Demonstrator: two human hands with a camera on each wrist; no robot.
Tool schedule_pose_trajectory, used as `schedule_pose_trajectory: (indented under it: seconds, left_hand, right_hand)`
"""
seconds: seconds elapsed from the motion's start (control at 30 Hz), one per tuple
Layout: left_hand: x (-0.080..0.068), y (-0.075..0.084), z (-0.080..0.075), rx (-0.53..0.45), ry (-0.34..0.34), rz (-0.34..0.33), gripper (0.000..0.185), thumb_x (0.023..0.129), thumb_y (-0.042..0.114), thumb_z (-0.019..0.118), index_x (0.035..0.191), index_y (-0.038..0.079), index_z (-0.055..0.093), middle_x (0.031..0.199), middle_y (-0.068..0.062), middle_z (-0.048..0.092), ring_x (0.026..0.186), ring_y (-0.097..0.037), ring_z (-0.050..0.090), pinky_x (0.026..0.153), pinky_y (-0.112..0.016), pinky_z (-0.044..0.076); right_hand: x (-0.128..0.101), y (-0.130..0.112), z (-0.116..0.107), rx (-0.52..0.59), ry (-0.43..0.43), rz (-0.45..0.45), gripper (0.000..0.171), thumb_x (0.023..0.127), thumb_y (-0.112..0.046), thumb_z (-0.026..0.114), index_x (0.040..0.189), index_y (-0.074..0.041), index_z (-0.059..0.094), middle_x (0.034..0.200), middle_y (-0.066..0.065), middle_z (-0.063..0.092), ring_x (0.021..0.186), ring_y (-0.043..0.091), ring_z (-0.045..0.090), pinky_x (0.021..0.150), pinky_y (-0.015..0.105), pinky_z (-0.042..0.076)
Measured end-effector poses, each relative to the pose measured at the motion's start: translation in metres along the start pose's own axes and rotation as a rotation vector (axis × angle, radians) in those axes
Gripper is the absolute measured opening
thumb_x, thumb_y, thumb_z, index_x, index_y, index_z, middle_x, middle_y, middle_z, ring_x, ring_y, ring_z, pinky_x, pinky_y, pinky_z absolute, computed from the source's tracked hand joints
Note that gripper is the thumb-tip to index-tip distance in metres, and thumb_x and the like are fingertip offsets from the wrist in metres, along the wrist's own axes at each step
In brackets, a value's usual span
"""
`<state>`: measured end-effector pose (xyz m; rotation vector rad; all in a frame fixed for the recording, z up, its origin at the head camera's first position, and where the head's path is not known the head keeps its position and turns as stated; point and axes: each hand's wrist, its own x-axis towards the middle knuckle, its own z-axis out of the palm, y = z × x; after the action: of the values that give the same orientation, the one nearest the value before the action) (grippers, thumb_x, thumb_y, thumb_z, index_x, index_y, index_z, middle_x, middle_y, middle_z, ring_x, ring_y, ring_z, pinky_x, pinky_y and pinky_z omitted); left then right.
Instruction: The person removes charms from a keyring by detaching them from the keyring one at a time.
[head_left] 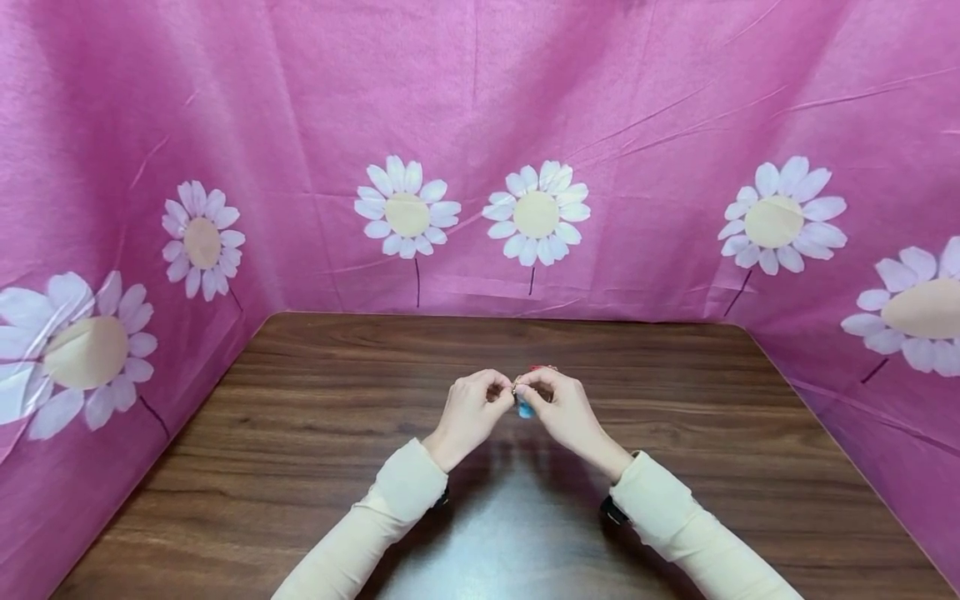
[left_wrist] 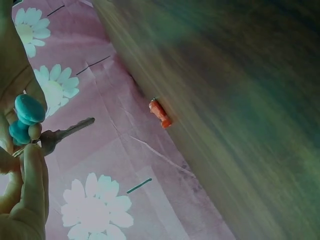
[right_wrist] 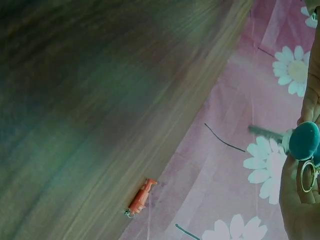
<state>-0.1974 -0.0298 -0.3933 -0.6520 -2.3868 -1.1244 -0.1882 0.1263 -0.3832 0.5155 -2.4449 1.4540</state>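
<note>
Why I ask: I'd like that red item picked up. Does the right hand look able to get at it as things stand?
Probably not yet: the right hand is busy with the blue-charmed keyring, though the red item lies just beyond it, seemingly unobstructed.
</note>
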Motion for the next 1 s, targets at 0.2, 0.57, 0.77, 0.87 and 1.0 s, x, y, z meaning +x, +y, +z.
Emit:
schedule_pose_trajectory:
  seconds: [0.2, 0.57, 0.77, 0.87, 1.0]
  left_hand:
    - [-0.001, -0.001, 0.001, -0.004, -0.011, -0.013, 0.005, 0.077, 0.012, 0.059, 0.075, 0.012, 0.064, 0.069, 0.004, 0.065, 0.060, -0.003, 0.055, 0.055, -0.015, 0.044]
    - [-0.001, 0.003, 0.001, -0.040, -0.012, -0.053, 0.006, 0.076, 0.012, 0.058, 0.076, 0.011, 0.064, 0.070, 0.003, 0.065, 0.060, -0.005, 0.055, 0.055, -0.014, 0.043]
    - [-0.002, 0.007, 0.002, -0.038, -0.015, -0.066, 0.007, 0.074, 0.011, 0.057, 0.076, 0.011, 0.064, 0.069, 0.002, 0.065, 0.061, -0.006, 0.056, 0.055, -0.015, 0.044]
    - [-0.002, 0.007, 0.003, -0.034, -0.009, -0.063, 0.007, 0.074, 0.011, 0.057, 0.076, 0.011, 0.064, 0.069, 0.003, 0.064, 0.061, -0.006, 0.056, 0.056, -0.014, 0.044]
    - [-0.002, 0.008, 0.003, -0.019, 0.014, -0.046, 0.007, 0.072, 0.011, 0.057, 0.075, 0.011, 0.063, 0.068, 0.003, 0.063, 0.059, -0.006, 0.054, 0.055, -0.015, 0.043]
  right_hand:
    - [0.000, 0.012, 0.004, -0.021, 0.006, -0.073, 0.006, 0.084, -0.010, 0.064, 0.088, -0.006, 0.067, 0.081, 0.005, 0.068, 0.063, 0.003, 0.059, 0.058, 0.019, 0.050]
    - [-0.001, 0.014, 0.002, -0.221, 0.088, -0.373, 0.007, 0.081, -0.007, 0.067, 0.085, -0.009, 0.062, 0.082, 0.000, 0.064, 0.075, 0.011, 0.062, 0.062, 0.027, 0.053]
    - [-0.001, 0.021, 0.002, -0.379, 0.144, -0.568, 0.016, 0.075, -0.004, 0.070, 0.086, -0.009, 0.060, 0.084, 0.000, 0.063, 0.075, 0.011, 0.062, 0.062, 0.025, 0.049]
    - [-0.001, 0.022, 0.001, -0.435, 0.154, -0.608, 0.015, 0.076, -0.004, 0.070, 0.086, -0.009, 0.060, 0.085, -0.001, 0.063, 0.076, 0.011, 0.062, 0.063, 0.026, 0.050]
    - [0.000, 0.023, -0.001, -0.518, 0.171, -0.688, 0.003, 0.086, -0.011, 0.061, 0.087, -0.008, 0.060, 0.086, 0.000, 0.063, 0.075, 0.015, 0.063, 0.062, 0.028, 0.051]
